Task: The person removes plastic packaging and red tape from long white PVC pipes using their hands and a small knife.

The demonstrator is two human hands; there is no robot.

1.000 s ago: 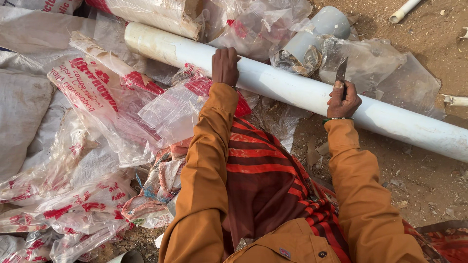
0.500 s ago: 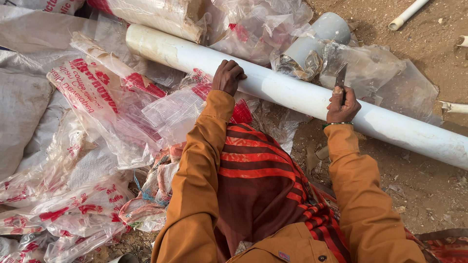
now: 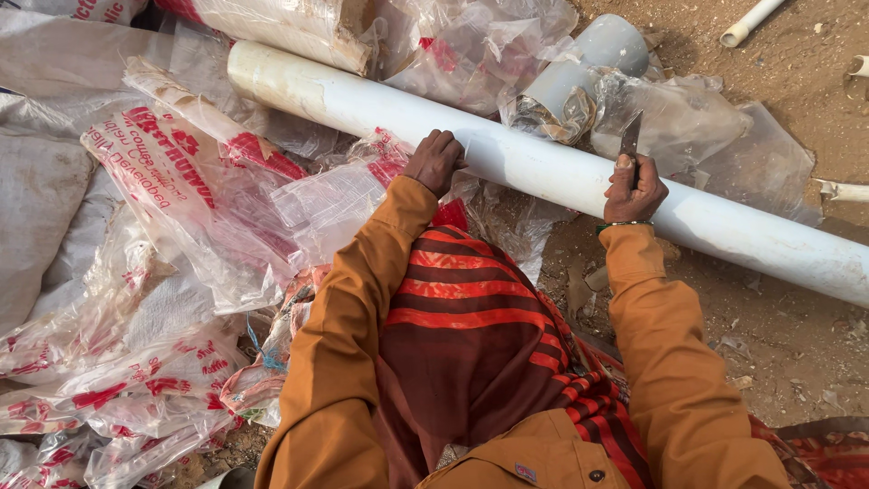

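A long white pipe (image 3: 543, 167) lies slantwise across the ground, its left end resting on plastic bags. My left hand (image 3: 436, 161) curls over the pipe's near side at its middle, beside a crumpled clear plastic sheet (image 3: 344, 204). Further right, my right hand (image 3: 634, 190) is closed around a small dark blade (image 3: 631, 136) that points up, its lower end against the pipe. Both arms wear orange sleeves. A red and brown striped cloth (image 3: 471, 317) lies between my arms.
Printed clear and white plastic bags (image 3: 154, 235) cover the ground at left. A grey pipe fitting (image 3: 597, 54) wrapped in plastic sits behind the pipe. Another wrapped roll (image 3: 281, 23) lies at the top. Bare sandy dirt (image 3: 778, 344) and thin pipe offcuts (image 3: 751, 23) lie at right.
My left hand has slid from the top of the pipe down to its near side. The right hand and blade have barely moved.
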